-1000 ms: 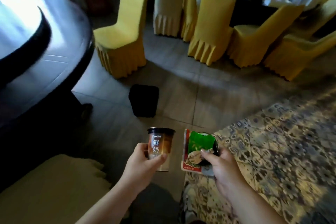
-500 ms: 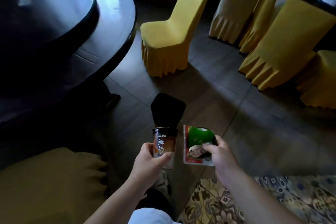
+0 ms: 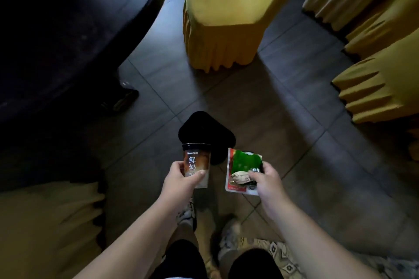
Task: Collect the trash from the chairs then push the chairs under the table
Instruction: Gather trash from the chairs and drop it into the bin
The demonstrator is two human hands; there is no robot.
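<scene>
My left hand [image 3: 181, 180] grips a brown drink cup [image 3: 196, 161] with a dark lid, held upright. A red and green snack wrapper [image 3: 240, 171] is pinched in my right hand [image 3: 266, 182]. Both are held above the floor just in front of a black bin [image 3: 205, 130] that stands on the tiles. A yellow-covered chair [image 3: 224, 11] stands beyond the bin, beside the dark round table [image 3: 68, 18] at the upper left. Another yellow chair seat [image 3: 45, 226] is at the lower left.
More yellow-covered chairs [image 3: 376, 52] crowd the right side. A table leg foot [image 3: 123, 97] sticks out on the tiles left of the bin. My feet and a patterned rug [image 3: 283, 256] are at the bottom. Grey tiled floor lies between the chairs.
The view has moved forward and tilted down; the bin and the yellow chair are now closer. Both hands keep the same hold on the cup and the wrapper.
</scene>
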